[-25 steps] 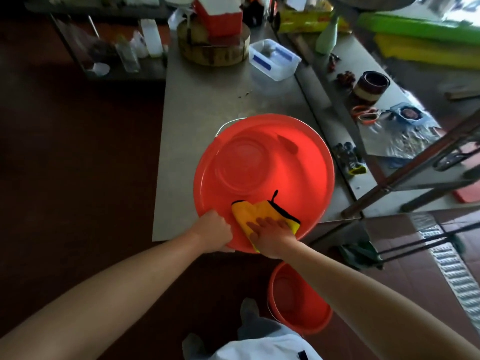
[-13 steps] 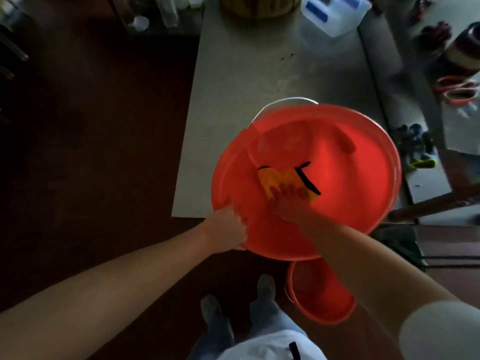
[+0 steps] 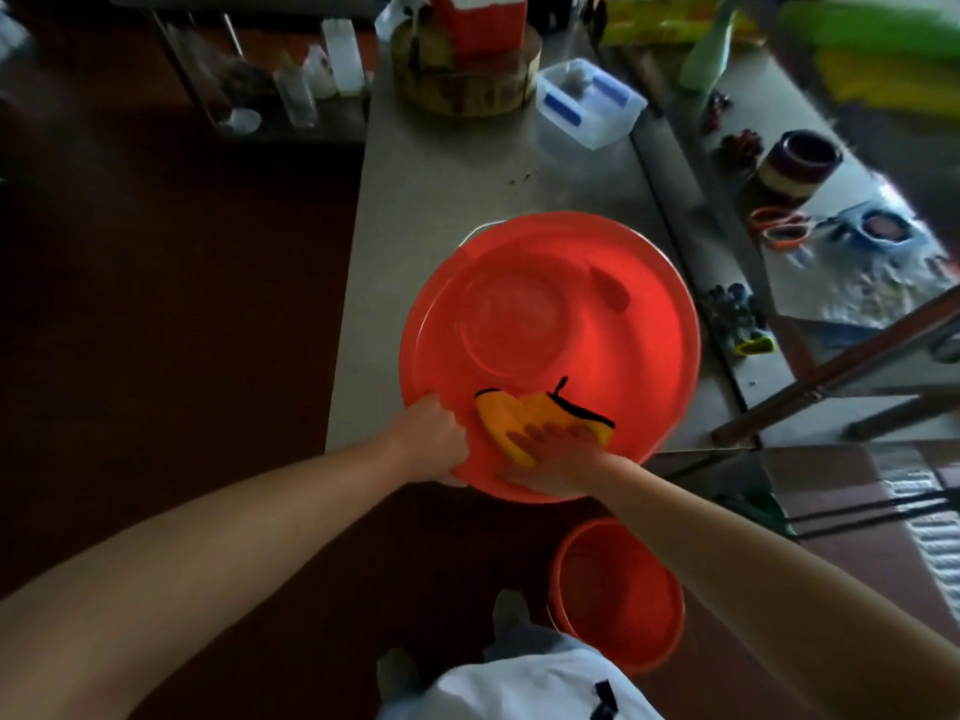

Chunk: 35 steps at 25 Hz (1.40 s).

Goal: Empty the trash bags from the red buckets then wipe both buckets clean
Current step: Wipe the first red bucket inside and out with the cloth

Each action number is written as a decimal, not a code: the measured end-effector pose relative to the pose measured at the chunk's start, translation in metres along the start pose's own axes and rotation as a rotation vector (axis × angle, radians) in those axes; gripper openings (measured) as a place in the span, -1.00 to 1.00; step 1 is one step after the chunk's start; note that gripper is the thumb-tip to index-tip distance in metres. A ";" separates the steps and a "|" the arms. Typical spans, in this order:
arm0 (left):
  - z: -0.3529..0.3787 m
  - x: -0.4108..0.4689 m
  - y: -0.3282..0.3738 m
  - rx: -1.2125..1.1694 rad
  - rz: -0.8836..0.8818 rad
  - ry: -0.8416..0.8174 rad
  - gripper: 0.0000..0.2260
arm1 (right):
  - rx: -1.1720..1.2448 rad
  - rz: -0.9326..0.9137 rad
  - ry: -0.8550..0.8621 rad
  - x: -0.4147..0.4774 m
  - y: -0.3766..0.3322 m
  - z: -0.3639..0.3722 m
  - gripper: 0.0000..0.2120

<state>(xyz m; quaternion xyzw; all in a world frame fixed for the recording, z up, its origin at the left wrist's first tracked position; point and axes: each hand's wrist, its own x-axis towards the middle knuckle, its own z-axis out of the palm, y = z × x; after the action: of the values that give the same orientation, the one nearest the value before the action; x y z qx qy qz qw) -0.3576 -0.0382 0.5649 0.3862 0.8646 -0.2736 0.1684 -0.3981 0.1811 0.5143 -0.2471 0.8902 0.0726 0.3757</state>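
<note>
The left hand (image 3: pixel 434 439) gripped the near rim of the red bucket (image 3: pixel 660 324), likely light, stiff, slick; the right hand (image 3: pixel 558 457) pressed flat fingers onto the soft cloth (image 3: pixel 514 413).

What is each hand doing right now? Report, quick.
Left hand: closed, gripping the near rim of the red bucket.
Right hand: open, fingers flat, pressing the yellow cloth against the bucket's inner wall.

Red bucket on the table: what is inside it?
A yellow cloth under the right hand, against the near wall; otherwise empty. The wall beneath the cloth is covered.
</note>
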 end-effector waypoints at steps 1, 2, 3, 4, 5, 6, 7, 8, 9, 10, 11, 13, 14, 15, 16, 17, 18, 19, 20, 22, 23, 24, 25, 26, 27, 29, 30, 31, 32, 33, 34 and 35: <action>0.001 -0.003 -0.004 0.018 -0.003 -0.017 -0.71 | -0.018 -0.032 -0.024 -0.011 -0.001 -0.001 0.01; 0.001 -0.006 -0.009 0.042 -0.011 -0.025 -0.74 | -0.049 -0.068 -0.039 -0.021 -0.001 -0.001 0.09; 0.001 -0.010 -0.015 0.064 -0.021 -0.024 -0.77 | -0.090 -0.100 -0.037 -0.027 0.000 -0.001 0.11; 0.000 -0.016 -0.022 0.083 -0.034 -0.024 -0.79 | -0.142 -0.119 -0.006 -0.033 0.000 -0.001 0.08; -0.001 -0.022 -0.031 0.102 -0.054 -0.032 -0.78 | -0.201 -0.127 0.050 -0.037 0.000 -0.001 0.01; -0.003 -0.027 -0.041 0.131 -0.075 -0.053 -0.75 | -0.257 -0.128 0.117 -0.039 0.000 0.001 -0.07; -0.007 -0.034 -0.052 0.169 -0.094 -0.079 -0.73 | -0.302 -0.123 0.174 -0.039 0.000 0.002 -0.14; -0.011 -0.041 -0.061 0.204 -0.109 -0.096 -0.73 | -0.331 -0.114 0.206 -0.039 -0.001 0.002 -0.20; -0.013 -0.047 -0.067 0.232 -0.121 -0.099 -0.75 | -0.351 -0.106 0.218 -0.037 -0.002 0.002 -0.23; -0.014 -0.050 -0.070 0.255 -0.137 -0.103 -0.76 | -0.366 -0.099 0.223 -0.036 -0.004 0.002 -0.24; -0.014 -0.051 -0.070 0.272 -0.164 -0.123 -0.77 | -0.379 -0.098 0.231 -0.034 -0.006 0.002 -0.23; -0.015 -0.048 -0.059 0.265 -0.233 -0.203 -0.75 | -0.377 -0.106 0.234 -0.031 -0.009 0.002 -0.22; -0.013 -0.043 -0.047 0.222 -0.255 -0.228 -0.71 | -0.358 -0.106 0.232 -0.030 -0.009 0.002 -0.21; -0.009 -0.037 -0.032 0.157 -0.263 -0.223 -0.66 | -0.335 -0.100 0.233 -0.029 -0.010 0.003 -0.21; -0.005 -0.030 -0.014 0.077 -0.259 -0.185 -0.59 | -0.307 -0.090 0.234 -0.028 -0.010 0.004 -0.20; -0.002 -0.023 0.005 -0.018 -0.257 -0.122 -0.51 | -0.275 -0.077 0.227 -0.028 -0.011 0.005 -0.19; 0.000 -0.015 0.023 -0.108 -0.265 -0.057 -0.46 | -0.246 -0.067 0.220 -0.028 -0.011 0.007 -0.18; 0.001 -0.010 0.036 -0.169 -0.277 -0.006 -0.47 | -0.227 -0.060 0.214 -0.028 -0.010 0.009 -0.17; 0.002 -0.006 0.042 -0.200 -0.287 0.021 -0.51 | -0.222 -0.055 0.207 -0.030 -0.008 0.011 -0.16; 0.006 -0.005 0.034 -0.171 -0.279 0.043 -0.59 | -0.265 -0.047 0.186 -0.034 0.003 0.010 -0.16; 0.007 -0.008 0.024 -0.123 -0.263 0.039 -0.63 | -0.302 -0.046 0.178 -0.037 0.010 0.009 -0.15; 0.008 -0.010 0.012 -0.066 -0.251 0.032 -0.66 | -0.331 -0.047 0.183 -0.038 0.014 0.007 -0.15; 0.007 -0.012 0.002 -0.016 -0.255 0.015 -0.68 | -0.349 -0.051 0.194 -0.038 0.017 0.005 -0.15; 0.005 -0.011 -0.005 0.013 -0.275 -0.014 -0.68 | -0.353 -0.058 0.201 -0.038 0.018 0.003 -0.15; 0.002 -0.009 -0.006 0.011 -0.295 -0.049 -0.67 | -0.344 -0.068 0.203 -0.037 0.018 0.001 -0.14; -0.003 0.001 0.003 -0.034 -0.310 -0.074 -0.57 | -0.310 -0.086 0.208 -0.033 0.019 0.001 -0.11; -0.003 0.006 0.011 -0.068 -0.297 -0.041 -0.50 | -0.286 -0.087 0.189 -0.031 0.022 0.003 -0.10; -0.001 0.010 0.020 -0.091 -0.275 0.020 -0.45 | -0.253 -0.083 0.156 -0.029 0.024 0.005 -0.08; 0.003 0.013 0.026 -0.100 -0.254 0.073 -0.42 | -0.206 -0.077 0.115 -0.027 0.025 0.006 -0.05; 0.008 0.015 0.031 -0.102 -0.242 0.107 -0.40 | -0.137 -0.067 0.074 -0.025 0.024 0.006 0.01; 0.013 0.017 0.034 -0.094 -0.234 0.124 -0.39 | -0.047 -0.058 0.051 -0.019 0.023 0.004 0.10; 0.015 0.016 0.036 -0.076 -0.229 0.139 -0.40 | 0.036 -0.054 0.052 -0.011 0.020 0.001 0.21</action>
<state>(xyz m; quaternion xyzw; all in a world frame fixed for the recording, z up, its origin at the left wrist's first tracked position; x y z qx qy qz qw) -0.3400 -0.0184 0.5324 0.2962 0.9224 -0.2307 0.0901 -0.4004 0.2033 0.5203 -0.2659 0.8940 0.0401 0.3585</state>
